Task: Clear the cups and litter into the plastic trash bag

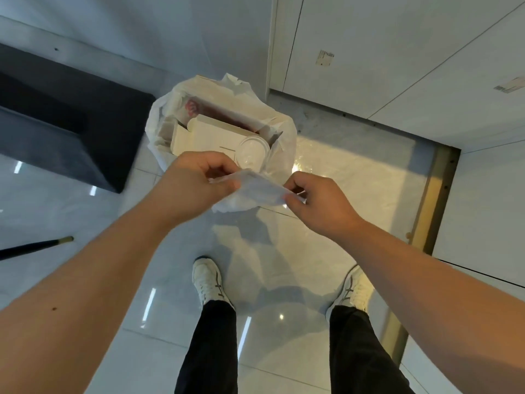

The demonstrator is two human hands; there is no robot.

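Note:
A white plastic trash bag stands open on the tiled floor ahead of my feet. Inside it lie a white cardboard box, a red-printed wrapper and a clear plastic cup with a lid. Just in front of the bag, my left hand and my right hand each pinch one end of a thin translucent plastic sheet, stretched between them above the floor. Both hands are closed on that sheet.
A dark block-shaped piece of furniture sits on the floor at left. A black stick with a pale tip pokes in from the left edge. White cabinet panels and a brass floor strip lie to the right. My shoes stand below.

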